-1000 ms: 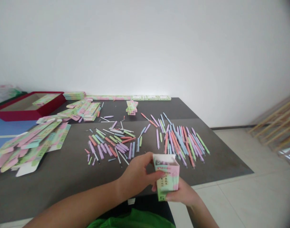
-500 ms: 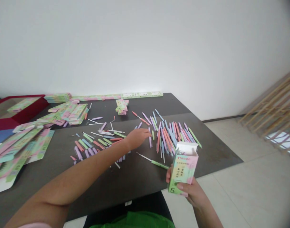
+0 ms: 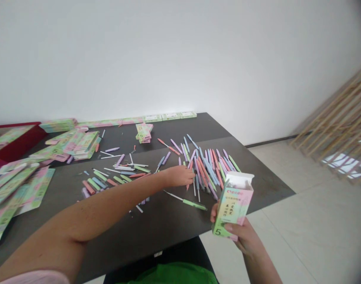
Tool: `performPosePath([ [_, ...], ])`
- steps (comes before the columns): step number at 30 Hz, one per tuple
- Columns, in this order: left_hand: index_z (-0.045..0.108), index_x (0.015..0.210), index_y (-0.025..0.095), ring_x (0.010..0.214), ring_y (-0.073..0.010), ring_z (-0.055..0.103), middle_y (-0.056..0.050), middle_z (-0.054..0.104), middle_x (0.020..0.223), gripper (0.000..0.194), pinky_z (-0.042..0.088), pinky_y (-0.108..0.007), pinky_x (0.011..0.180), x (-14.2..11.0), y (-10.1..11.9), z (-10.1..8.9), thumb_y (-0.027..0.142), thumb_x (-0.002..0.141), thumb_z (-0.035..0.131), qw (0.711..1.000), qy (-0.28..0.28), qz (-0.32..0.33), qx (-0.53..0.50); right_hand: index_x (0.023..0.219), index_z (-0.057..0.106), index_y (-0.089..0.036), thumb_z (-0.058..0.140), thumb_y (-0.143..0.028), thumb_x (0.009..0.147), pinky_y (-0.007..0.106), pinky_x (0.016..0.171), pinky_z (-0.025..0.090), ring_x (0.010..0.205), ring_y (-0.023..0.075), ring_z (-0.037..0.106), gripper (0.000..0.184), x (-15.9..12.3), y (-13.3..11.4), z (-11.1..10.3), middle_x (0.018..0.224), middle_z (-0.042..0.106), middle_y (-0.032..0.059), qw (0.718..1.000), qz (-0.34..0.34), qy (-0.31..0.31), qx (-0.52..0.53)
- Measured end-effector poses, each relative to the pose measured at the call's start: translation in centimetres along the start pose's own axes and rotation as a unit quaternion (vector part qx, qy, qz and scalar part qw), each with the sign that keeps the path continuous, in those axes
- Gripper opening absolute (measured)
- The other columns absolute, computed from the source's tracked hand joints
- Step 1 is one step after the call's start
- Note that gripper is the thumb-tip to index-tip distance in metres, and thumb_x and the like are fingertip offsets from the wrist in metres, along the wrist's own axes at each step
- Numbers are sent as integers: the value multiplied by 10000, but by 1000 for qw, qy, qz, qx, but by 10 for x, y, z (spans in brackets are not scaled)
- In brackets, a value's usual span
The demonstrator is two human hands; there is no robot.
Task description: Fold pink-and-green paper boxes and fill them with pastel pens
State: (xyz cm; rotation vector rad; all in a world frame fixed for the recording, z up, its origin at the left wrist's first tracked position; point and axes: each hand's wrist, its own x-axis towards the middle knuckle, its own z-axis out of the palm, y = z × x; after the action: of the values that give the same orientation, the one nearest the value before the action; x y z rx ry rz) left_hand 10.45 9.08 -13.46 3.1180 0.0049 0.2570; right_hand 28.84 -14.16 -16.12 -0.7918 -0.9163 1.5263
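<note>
My right hand [image 3: 242,232] grips a small pastel paper box [image 3: 234,207] marked 5, its top flap up and its mouth open, in front of the table edge. My left hand [image 3: 180,176] reaches across to the left edge of a pile of pastel pens [image 3: 210,167]. Its fingers are bent and close together at the pens, and what they hold, if anything, is hidden. Between the hands, a green pen part with a bare refill [image 3: 194,204] lies on the table.
Loose pen barrels and white refills [image 3: 118,173] lie left of my forearm. Flat cartons [image 3: 21,189] overlap at the left, near a red box [image 3: 23,138]. A small stack of boxes [image 3: 144,133] stands mid-table; more boxes [image 3: 171,116] line the wall. Wooden slats [image 3: 340,122] lean at the right.
My left hand has moved right and slightly nearer, from beside the pens to the pile's left edge. The view has shifted a little. My right hand still holds the box.
</note>
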Motion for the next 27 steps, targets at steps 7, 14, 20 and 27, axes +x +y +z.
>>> performPosePath([
  [7, 625, 963, 134, 945, -195, 625, -114, 679, 993, 192, 462, -321, 848, -19, 11, -64, 222, 952, 454, 968, 202, -150, -21, 1111, 646, -209, 747, -351, 754, 381, 917, 479, 1039, 235, 618, 397, 3, 2, 1, 1119, 666, 84, 989, 63, 51, -124],
  [14, 667, 908, 204, 841, -122, 627, -10, 686, 908, 64, 495, -212, 757, -30, 97, -122, 235, 873, 622, 748, 461, -248, -408, 1175, 584, -180, 699, -327, 788, 444, 1010, 414, 1114, 265, 590, 430, 10, 0, 13, 1203, 634, 107, 966, 79, 41, -242],
  [20, 668, 844, 185, 823, -114, 624, -7, 683, 885, 34, 490, -201, 753, -23, 118, -125, 212, 848, 648, 744, 406, -271, -456, 1150, 588, -169, 684, -301, 785, 419, 980, 437, 1067, 263, 601, 400, 15, 2, 20, 1140, 653, 94, 957, 59, 20, -282],
  [27, 657, 816, 183, 823, -140, 615, -9, 659, 852, 76, 483, -259, 771, -12, 117, -111, 204, 865, 602, 859, 245, -284, -349, 1167, 581, -172, 669, -263, 792, 419, 961, 445, 1048, 258, 600, 396, 13, 3, 25, 1144, 652, 80, 956, 51, 10, -289],
])
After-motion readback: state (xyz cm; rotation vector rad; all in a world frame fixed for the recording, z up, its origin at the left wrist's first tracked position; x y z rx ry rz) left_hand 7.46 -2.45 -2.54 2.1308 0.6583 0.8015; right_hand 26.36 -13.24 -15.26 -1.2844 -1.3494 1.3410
